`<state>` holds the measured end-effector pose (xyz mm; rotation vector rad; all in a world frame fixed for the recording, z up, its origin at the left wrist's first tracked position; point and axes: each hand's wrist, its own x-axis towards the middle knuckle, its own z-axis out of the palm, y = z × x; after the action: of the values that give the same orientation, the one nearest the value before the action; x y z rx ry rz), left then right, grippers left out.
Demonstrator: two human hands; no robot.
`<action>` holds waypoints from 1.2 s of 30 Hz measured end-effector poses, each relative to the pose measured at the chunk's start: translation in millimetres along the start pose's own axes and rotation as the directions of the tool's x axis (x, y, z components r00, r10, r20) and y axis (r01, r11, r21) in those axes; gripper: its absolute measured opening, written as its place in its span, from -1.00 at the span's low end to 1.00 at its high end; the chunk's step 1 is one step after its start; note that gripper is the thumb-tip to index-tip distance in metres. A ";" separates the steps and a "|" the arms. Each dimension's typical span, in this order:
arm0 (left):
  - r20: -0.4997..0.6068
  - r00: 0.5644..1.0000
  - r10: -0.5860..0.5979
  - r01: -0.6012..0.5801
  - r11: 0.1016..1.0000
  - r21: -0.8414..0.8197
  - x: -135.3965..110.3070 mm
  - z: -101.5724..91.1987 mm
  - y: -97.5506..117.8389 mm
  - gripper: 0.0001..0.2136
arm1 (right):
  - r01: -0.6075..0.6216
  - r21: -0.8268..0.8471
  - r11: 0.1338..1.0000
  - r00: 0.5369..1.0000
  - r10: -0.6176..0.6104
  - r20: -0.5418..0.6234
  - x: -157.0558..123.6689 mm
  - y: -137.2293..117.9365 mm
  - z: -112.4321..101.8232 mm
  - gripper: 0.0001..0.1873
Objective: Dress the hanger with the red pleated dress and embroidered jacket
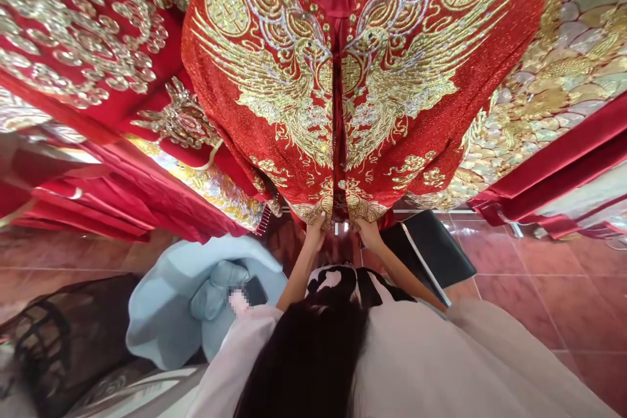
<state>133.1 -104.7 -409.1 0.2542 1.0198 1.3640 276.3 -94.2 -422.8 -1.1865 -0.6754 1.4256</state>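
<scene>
The red jacket (392, 111) fills the frame's upper middle, its top cut off. The left hand (316, 234) and right hand (368, 234), slightly apart, grip its front hem corners, fingers mostly hidden. Lower left, a blue seat (164, 300) holds a dark thing (257, 290) I can't make out.

A jacket (392, 72) spans the upper centre, with clothes (83, 19) at upper left and a gown (558, 78) at upper right; left hand (316, 232) and right hand (367, 233) grip its front edges below; a chair (159, 300) stands lower left.
</scene>
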 end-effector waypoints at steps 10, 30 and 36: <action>-0.026 0.996 0.090 -0.091 0.995 -0.048 -11.7 19.7 -13.2 -0.65 | -0.036 0.132 0.991 0.998 0.041 -0.036 -15.5 -10.7 18.4 -0.68; -0.003 0.996 0.092 -0.092 0.992 -0.082 -16.8 32.3 -17.3 -0.64 | -0.059 0.286 0.957 0.994 0.082 -0.067 -26.1 -15.5 27.7 -0.63; -0.006 0.995 0.098 -0.098 0.992 -0.085 -18.9 32.9 -16.3 -0.63 | -0.057 0.280 0.958 0.992 0.087 -0.096 -28.5 -16.8 29.5 -0.56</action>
<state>170.3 -112.5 -393.0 0.2422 0.9582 1.4934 252.4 -111.3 -389.7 -1.0662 -0.3467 1.4519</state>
